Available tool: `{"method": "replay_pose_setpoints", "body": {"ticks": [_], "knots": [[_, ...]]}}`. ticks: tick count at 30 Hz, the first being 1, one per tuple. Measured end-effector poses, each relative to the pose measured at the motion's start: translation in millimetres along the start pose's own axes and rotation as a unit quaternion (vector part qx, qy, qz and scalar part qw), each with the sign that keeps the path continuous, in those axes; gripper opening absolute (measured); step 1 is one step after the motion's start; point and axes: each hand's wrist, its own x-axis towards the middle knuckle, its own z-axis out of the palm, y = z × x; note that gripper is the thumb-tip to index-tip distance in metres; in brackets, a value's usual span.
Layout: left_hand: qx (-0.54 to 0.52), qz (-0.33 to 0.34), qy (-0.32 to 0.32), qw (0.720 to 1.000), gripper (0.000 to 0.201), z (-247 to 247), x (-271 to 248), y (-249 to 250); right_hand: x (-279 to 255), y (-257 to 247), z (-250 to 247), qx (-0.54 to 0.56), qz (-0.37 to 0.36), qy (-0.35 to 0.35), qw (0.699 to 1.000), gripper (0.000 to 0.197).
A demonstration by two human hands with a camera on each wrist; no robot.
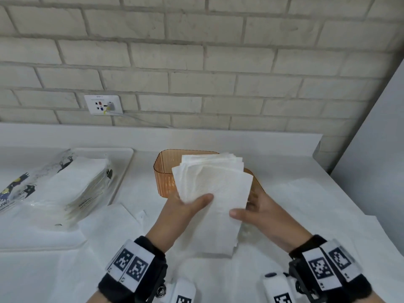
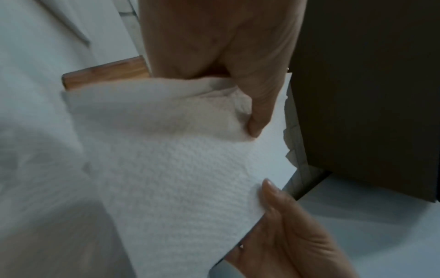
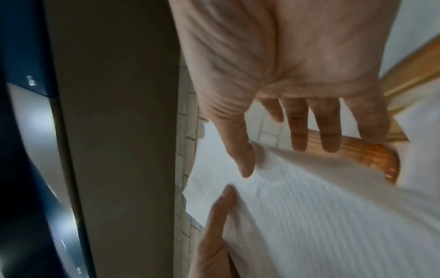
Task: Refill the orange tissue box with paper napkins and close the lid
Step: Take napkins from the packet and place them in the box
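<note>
The orange ribbed tissue box (image 1: 164,171) stands open at the middle of the white counter, its near side hidden by the stack of white paper napkins (image 1: 214,189). I hold the stack slightly fanned, just in front of and above the box. My left hand (image 1: 196,201) pinches its left edge with the thumb on top. My right hand (image 1: 242,212) pinches its right edge, thumb on top and straight fingers (image 3: 300,135) underneath. In the left wrist view my left thumb creases the napkins (image 2: 166,169) beside the box (image 2: 107,75). The right wrist view shows the box (image 3: 381,156) beyond the napkins (image 3: 321,216).
A clear plastic pack of napkins (image 1: 65,193) lies on a white tray (image 1: 124,169) at the left. Loose white sheets (image 1: 306,193) lie on the counter to the right. A brick wall with a socket plate (image 1: 103,104) runs behind; a grey panel (image 1: 371,149) bounds the right side.
</note>
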Motion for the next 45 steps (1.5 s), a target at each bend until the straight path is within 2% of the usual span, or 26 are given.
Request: {"method": "replay_pose_setpoints", "body": {"ticks": [4,7,9,12,15,17,21,24,28,32,36,38,42,45], "knots": [[0.025,0.036,-0.064,0.997,0.046,4,-2,4,2,-7,11,-0.005,-0.028,0.0,1.0,0.04],[0.044,0.054,-0.087,0.994,0.047,-2,-2,5,1,-16,9,-0.068,-0.061,0.008,0.996,0.031],[0.05,0.057,-0.098,0.992,0.044,-6,-2,3,-1,-13,11,-0.077,-0.055,-0.008,0.995,0.033],[0.084,0.032,-0.141,0.986,0.045,-9,-2,-3,0,8,12,-0.073,-0.006,-0.06,0.996,0.047],[0.095,-0.005,-0.166,0.981,0.05,-10,0,-7,6,18,12,-0.082,0.021,-0.058,0.995,0.049],[0.105,-0.002,-0.172,0.98,0.051,-7,2,-5,12,14,12,-0.095,0.017,-0.05,0.994,0.049],[0.073,0.032,-0.126,0.989,0.057,-11,6,9,16,-6,7,-0.114,-0.02,-0.059,0.991,0.053],[0.037,0.011,-0.105,0.994,0.06,-21,4,5,12,-3,2,-0.115,0.001,-0.089,0.989,0.054],[0.068,-0.02,-0.116,0.991,0.04,-10,-8,-9,6,16,7,-0.121,0.045,-0.095,0.987,0.056],[0.058,0.021,-0.096,0.993,0.039,-2,-8,1,7,5,8,-0.125,0.024,-0.091,0.988,0.059],[0.044,0.057,-0.13,0.989,0.045,-1,-8,14,9,-11,7,-0.126,-0.021,-0.116,0.985,0.065],[0.076,0.057,-0.148,0.984,0.05,2,-8,11,9,-9,8,-0.128,-0.016,-0.132,0.983,0.062],[0.078,0.059,-0.101,0.99,0.038,0,-7,13,11,-6,5,-0.143,-0.018,-0.089,0.986,0.065],[0.038,0.062,-0.096,0.993,0.033,-7,-6,19,10,-11,-1,-0.134,-0.047,-0.075,0.987,0.065]]}}
